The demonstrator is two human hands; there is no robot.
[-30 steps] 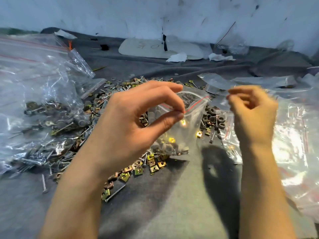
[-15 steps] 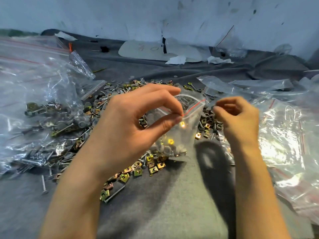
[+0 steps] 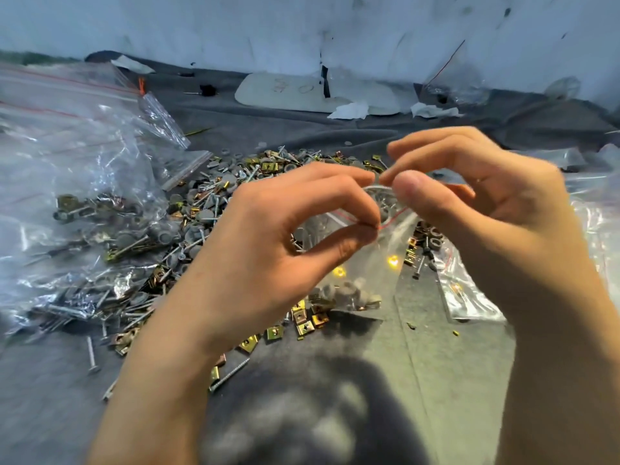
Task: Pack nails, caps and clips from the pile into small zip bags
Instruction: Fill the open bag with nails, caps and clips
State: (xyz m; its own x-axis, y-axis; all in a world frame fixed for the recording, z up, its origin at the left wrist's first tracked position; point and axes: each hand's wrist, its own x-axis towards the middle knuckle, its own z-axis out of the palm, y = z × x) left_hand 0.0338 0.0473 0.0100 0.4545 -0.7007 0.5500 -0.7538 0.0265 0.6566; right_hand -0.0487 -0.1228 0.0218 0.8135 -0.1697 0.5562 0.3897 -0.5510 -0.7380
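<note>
A small clear zip bag (image 3: pixel 365 263) with a red seal line hangs above the grey cloth, with grey caps and a few gold clips at its bottom. My left hand (image 3: pixel 268 250) pinches its top edge between thumb and forefinger. My right hand (image 3: pixel 496 213) is at the bag's mouth, where its thumb and forefinger tips close on the far rim. Behind and to the left of the bag lies the pile (image 3: pixel 214 203) of nails, grey caps and gold clips. More clips (image 3: pixel 302 323) lie just below the bag.
Large clear bags (image 3: pixel 67 162) holding hardware fill the left side. More plastic bags (image 3: pixel 469 297) lie at the right. A white board (image 3: pixel 302 92) and paper scraps sit at the back by the wall. A loose nail (image 3: pixel 91 355) lies at the front left.
My right hand has moved left from beside the bag to its mouth. My left hand has kept its pinch on the bag's top.
</note>
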